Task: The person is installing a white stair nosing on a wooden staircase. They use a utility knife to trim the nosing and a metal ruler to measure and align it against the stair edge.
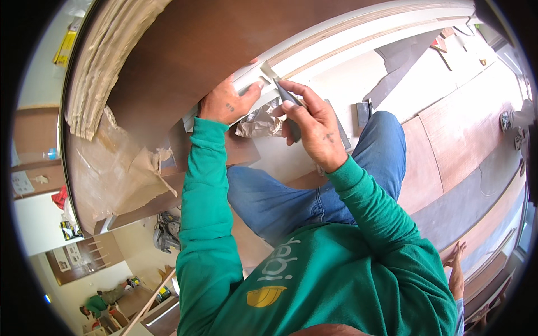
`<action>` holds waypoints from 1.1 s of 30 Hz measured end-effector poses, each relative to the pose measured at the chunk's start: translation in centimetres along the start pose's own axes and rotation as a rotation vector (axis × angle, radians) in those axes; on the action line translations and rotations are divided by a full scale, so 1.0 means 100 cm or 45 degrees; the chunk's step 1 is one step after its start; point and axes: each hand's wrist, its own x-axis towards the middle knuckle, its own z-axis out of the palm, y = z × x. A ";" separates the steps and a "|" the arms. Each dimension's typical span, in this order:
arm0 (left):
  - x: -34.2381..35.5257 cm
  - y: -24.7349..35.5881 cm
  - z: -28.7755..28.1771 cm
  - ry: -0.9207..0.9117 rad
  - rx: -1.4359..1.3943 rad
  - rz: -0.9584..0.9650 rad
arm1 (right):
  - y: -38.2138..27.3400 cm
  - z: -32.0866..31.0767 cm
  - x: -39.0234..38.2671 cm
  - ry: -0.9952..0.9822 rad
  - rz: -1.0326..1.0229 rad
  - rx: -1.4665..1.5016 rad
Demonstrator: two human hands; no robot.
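My right hand (318,126) is closed around the dark handle of a putty knife (287,95). Its pale blade meets the end of a white-edged frame strip (255,75). My left hand (224,103) rests on that strip beside a big brown panel (174,50). Its thumb stretches toward the blade, while most of its fingers are hidden. Below the hands lies crumpled brown paper (262,120).
Layered, wrinkled wrapping (106,67) lines the brown panel's left side, with torn paper (126,176) below. A small dark box (363,113) stands by my knee. Brown sheets (465,129) cover the floor at right. Another person's hand (457,257) shows at lower right.
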 end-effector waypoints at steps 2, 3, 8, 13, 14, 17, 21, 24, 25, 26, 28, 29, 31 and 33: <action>-0.001 0.001 -0.002 0.005 0.007 0.077 | -0.002 0.005 0.002 -0.013 -0.038 -0.012; 0.000 0.001 -0.002 0.008 0.011 0.113 | -0.001 0.006 0.004 -0.014 -0.070 -0.045; -0.001 -0.004 -0.007 -0.185 -0.185 -0.163 | 0.003 0.009 0.017 0.039 -0.229 -0.289; 0.001 -0.016 -0.011 -0.307 -0.133 -0.349 | -0.004 0.008 0.023 -0.021 -0.195 -0.386; 0.000 -0.020 -0.008 -0.247 -0.124 -0.262 | -0.007 0.008 0.024 -0.040 -0.166 -0.409; -0.002 -0.023 -0.004 -0.148 -0.079 -0.144 | -0.007 0.008 0.026 -0.015 -0.308 -0.433; -0.001 -0.012 -0.004 -0.127 -0.075 -0.130 | -0.018 0.010 0.032 0.012 -0.337 -0.593; 0.000 -0.011 -0.001 -0.033 -0.048 -0.054 | -0.025 0.016 0.036 0.041 -0.336 -0.675; -0.001 -0.008 -0.001 -0.033 -0.013 -0.051 | -0.028 0.017 0.037 0.037 -0.348 -0.723; 0.000 -0.004 -0.003 -0.024 0.024 -0.048 | -0.033 0.018 0.038 0.025 -0.367 -0.774; 0.000 -0.003 -0.004 -0.013 0.071 -0.041 | -0.042 0.020 0.031 0.015 -0.316 -0.817; 0.000 -0.003 -0.003 -0.007 0.076 -0.039 | -0.045 0.021 0.029 0.010 -0.289 -0.845; 0.000 -0.007 -0.006 -0.039 0.080 -0.054 | -0.039 0.023 0.036 0.007 -0.340 -0.816; 0.000 -0.007 -0.003 -0.011 0.059 -0.023 | -0.039 0.022 0.037 0.006 -0.331 -0.830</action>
